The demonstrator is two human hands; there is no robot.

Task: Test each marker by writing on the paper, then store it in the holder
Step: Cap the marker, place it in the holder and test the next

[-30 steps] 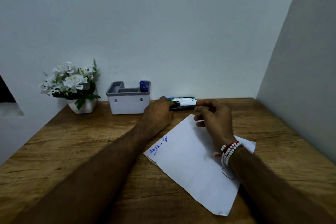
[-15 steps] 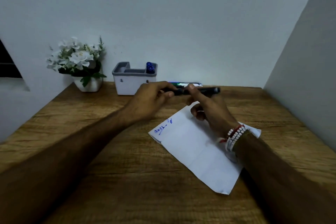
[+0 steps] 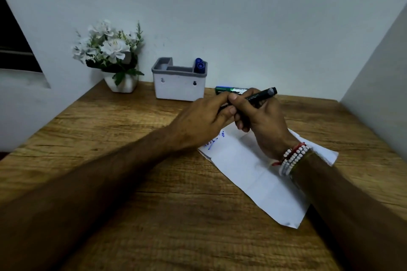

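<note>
Both forearms reach forward, hands meeting mid-frame. Left hand fingers pinched closed, right hand curled tight, thumbs touching; beaded bands on right wrist.

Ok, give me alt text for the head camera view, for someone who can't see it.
Both hands, left hand and right hand, grip a black marker above a white paper with blue scribbles on a wooden desk. Behind stand a white holder with a blue marker, a green marker and a flower pot.
</note>
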